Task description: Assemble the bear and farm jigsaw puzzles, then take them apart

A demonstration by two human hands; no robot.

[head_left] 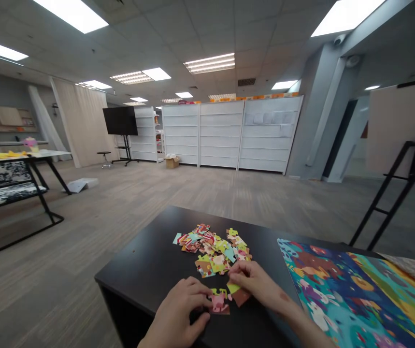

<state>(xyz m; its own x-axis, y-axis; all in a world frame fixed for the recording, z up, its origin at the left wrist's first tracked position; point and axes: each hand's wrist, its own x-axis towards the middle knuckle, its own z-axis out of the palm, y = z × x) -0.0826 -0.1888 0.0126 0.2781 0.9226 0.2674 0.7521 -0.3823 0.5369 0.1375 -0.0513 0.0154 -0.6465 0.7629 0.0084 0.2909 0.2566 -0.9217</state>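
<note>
At the near side of the black table, my left hand [187,309] has its fingertips on the left edge of a pink jigsaw piece [219,303] lying on the tabletop, its thumb spread from the fingers. Just to the right, my right hand [252,279] pinches a green-and-brown jigsaw piece [238,293] between thumb and fingers. That piece is tilted and close beside the pink one; whether they touch is unclear. Beyond both hands lies a loose heap of jigsaw pieces [209,244], overlapping, in green, red, light blue and brown.
Colourful finished-looking picture sheets [337,285] cover the right side of the black table [138,261]. A black easel stand [403,169] rises beyond at right. Farther off are white shelving [220,135], a screen on a stand [120,121] and a table with yellow items [44,154] at left.
</note>
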